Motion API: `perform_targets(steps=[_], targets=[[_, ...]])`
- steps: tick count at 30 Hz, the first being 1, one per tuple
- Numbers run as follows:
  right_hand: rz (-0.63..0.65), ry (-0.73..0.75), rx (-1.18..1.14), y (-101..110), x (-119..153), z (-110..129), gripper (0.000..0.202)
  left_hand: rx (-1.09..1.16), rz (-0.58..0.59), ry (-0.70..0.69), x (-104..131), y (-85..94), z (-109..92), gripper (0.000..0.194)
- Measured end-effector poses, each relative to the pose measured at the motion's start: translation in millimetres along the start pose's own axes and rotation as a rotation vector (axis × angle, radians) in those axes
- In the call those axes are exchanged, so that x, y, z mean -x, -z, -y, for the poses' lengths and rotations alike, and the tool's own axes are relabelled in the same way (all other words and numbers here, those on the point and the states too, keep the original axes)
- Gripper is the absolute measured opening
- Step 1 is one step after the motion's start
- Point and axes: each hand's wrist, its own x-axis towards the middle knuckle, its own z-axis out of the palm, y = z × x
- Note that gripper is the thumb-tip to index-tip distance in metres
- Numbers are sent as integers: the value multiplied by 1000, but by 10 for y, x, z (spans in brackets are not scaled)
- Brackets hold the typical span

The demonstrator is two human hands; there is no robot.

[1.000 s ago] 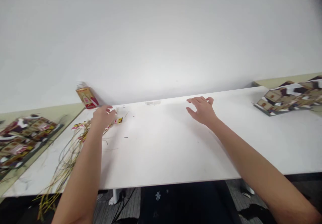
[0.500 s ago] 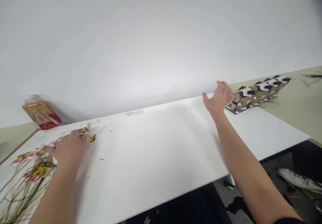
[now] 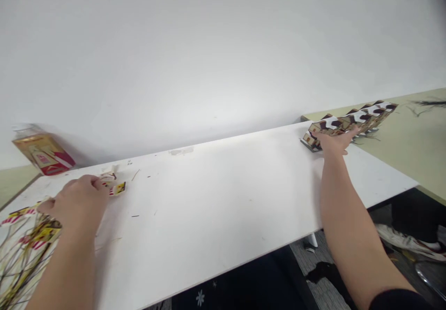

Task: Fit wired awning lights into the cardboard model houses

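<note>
At the right end of the white board [image 3: 216, 198] stands a row of small model houses [image 3: 331, 124] with white and dark brown roofs. My right hand [image 3: 336, 143] is over the front of the row, its fingers spread and near or touching the houses. On the left, my left hand [image 3: 78, 201] lies low over small red, white and yellow pieces [image 3: 117, 188], its fingers curled; what they hold, if anything, is hidden. Thin wires or strands [image 3: 24, 268] are bunched below it with more such pieces.
A gold and red container [image 3: 45, 154] leans near the wall at the back left. Dark strands [image 3: 432, 103] lie on the pale surface at the far right. A shoe [image 3: 404, 240] is visible below the board's right side.
My right hand has moved right, from beside the houses to over them. My left hand has shifted slightly left, and the whole view has shifted a little.
</note>
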Motion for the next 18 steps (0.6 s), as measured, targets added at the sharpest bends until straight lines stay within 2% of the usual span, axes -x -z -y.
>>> perform_targets(steps=[2, 4, 6, 9, 12, 18], targets=[[11, -123, -1, 11, 35, 63, 124, 70, -117, 12, 36, 6, -12, 45], [27, -129, 47, 28, 75, 119, 130, 122, -213, 15, 81, 28, -32, 51], [58, -119, 92, 45, 114, 155, 128, 146, -262, -15, 118, 55, -51, 50], [78, -105, 89, 64, 160, 172, 110, 158, -257, -78, 137, 72, -63, 45], [39, -119, 30, 73, 178, 169, 97, 188, -268, -80, 126, 54, -62, 48], [-51, -192, -37, 66, 130, 151, 97, 194, -250, -80, 155, 69, -79, 52]])
